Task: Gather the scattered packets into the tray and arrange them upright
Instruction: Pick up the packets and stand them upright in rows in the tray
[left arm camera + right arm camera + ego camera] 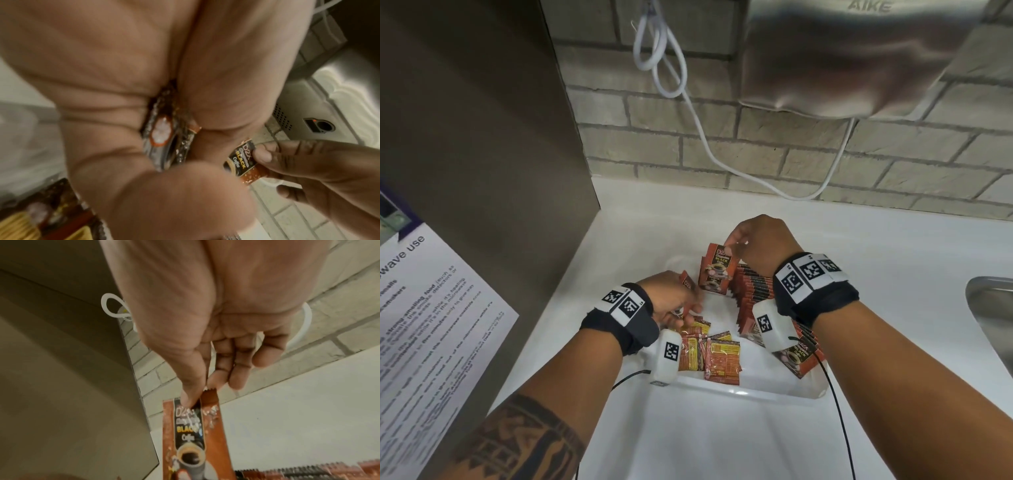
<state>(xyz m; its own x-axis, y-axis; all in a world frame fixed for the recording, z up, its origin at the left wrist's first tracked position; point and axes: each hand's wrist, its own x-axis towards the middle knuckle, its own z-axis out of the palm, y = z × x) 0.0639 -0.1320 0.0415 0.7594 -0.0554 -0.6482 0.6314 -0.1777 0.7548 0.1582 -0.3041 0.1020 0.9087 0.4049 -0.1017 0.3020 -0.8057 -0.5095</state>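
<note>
A clear plastic tray sits on the white counter. A row of red-brown coffee packets stands upright along its right side. Several loose packets lie flat in its near left part. My right hand pinches one packet by its top edge, hanging upright at the far end of the row; the right wrist view shows this packet under my right hand. My left hand grips a few packets; in the left wrist view these packets are squeezed in the left hand.
A brown panel with a printed notice stands close on the left. A brick wall runs behind, with a white cable and a steel hand dryer above. A steel sink is at the right.
</note>
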